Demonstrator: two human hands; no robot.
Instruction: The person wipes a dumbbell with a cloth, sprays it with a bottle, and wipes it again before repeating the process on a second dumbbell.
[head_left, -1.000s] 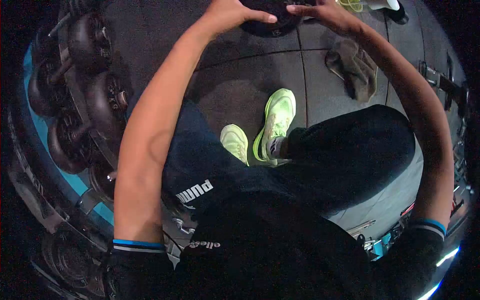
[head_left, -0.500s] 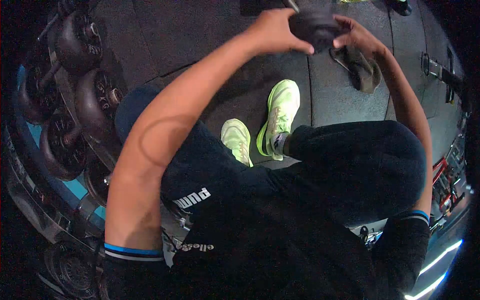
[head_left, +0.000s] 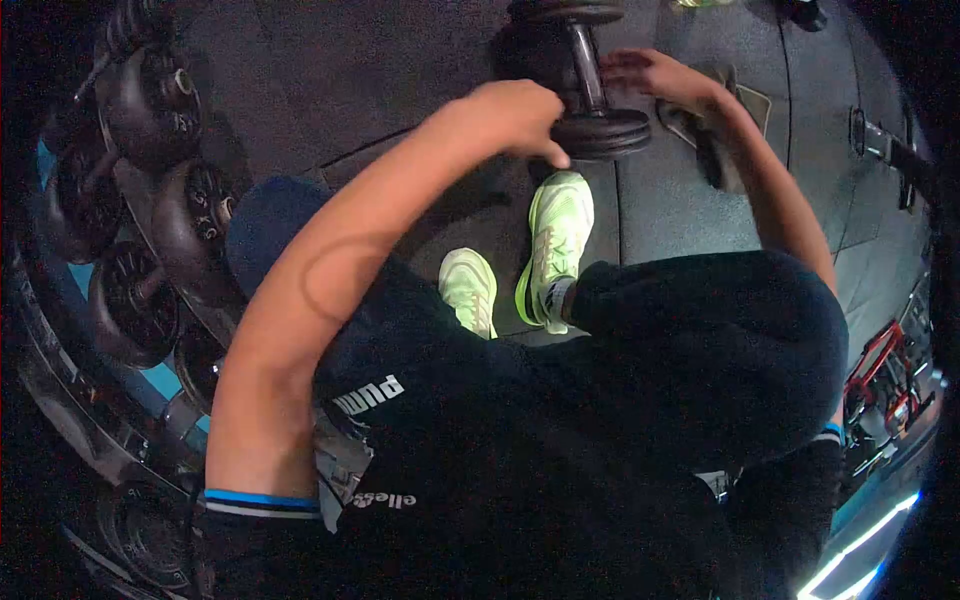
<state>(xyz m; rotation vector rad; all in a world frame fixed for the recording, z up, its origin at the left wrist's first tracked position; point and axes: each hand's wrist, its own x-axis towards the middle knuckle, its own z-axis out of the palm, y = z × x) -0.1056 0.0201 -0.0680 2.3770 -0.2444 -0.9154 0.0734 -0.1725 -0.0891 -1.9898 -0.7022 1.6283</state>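
A black dumbbell [head_left: 590, 72] stretches away from the shoes, with a round plate stack at each end of its bare metal handle. Beside the left edge of the nearer plates [head_left: 602, 136] is my left hand [head_left: 515, 118], its thumb apart from its curled fingers; it seems to touch the rim at most. To the right of the handle hovers my right hand [head_left: 660, 80], its fingers loosely spread and slightly blurred, with nothing visible in them.
Two yellow-green shoes [head_left: 560, 225] rest on the dark floor mats [head_left: 650, 215]. Kettlebells [head_left: 150, 105] and other round weights line a rack at the left. A dark cloth-like item [head_left: 718, 160] lies right of the dumbbell. Red equipment [head_left: 880, 355] shows at the far right.
The nearer plates have come closer to the shoes, and the handle now shows. Both hands have parted from around the plates; my left hand moved down and left, my right hand slightly left.
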